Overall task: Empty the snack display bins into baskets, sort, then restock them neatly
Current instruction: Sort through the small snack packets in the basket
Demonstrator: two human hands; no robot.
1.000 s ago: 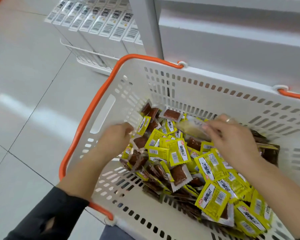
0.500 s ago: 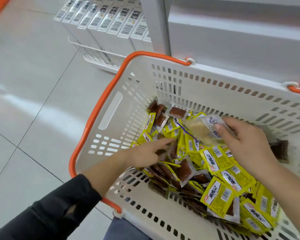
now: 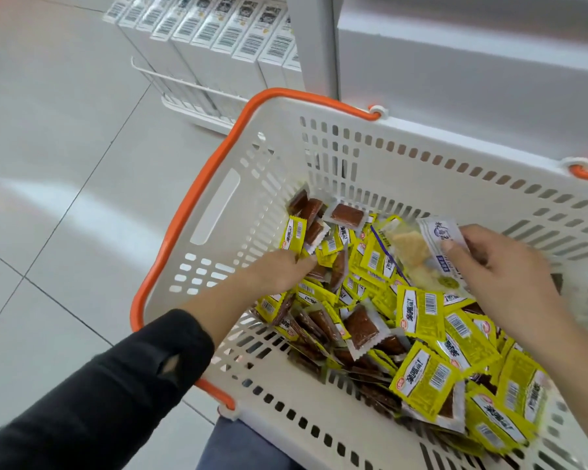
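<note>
A clear crinkly plastic packet with pale yellow-white pieces inside and a blue-printed end (image 3: 425, 256) lies on top of the heap at the far side of the basket, the odd one among the rest. The right hand (image 3: 503, 276) pinches its printed end, thumb on top and fingers curled beneath. The left hand (image 3: 282, 269) reaches into the pile with its fingers pushed down among the packets; whether it grips anything I cannot tell.

The step looks like sorting: pulling the strays out of the main lot. It should go best if the clear packet is lifted straight up by its sealed end, so the slippery film does not drag neighbours along, while the left hand spreads the heap flat to uncover more strays.

The small glossy yellow sachets with barcodes and zigzag-cut seams (image 3: 421, 378) are flat, light and slick; several lie clear side up, showing dark brown blocks. They fill the right and middle of the white perforated plastic shopping basket with an orange handle (image 3: 218, 212), whose slotted floor is bare at the near left.

Beyond stand a row of white boxes with barcodes (image 3: 214, 32) behind a wire rail, a white shelf unit (image 3: 455, 62), and the pale tiled floor (image 3: 48, 164).
</note>
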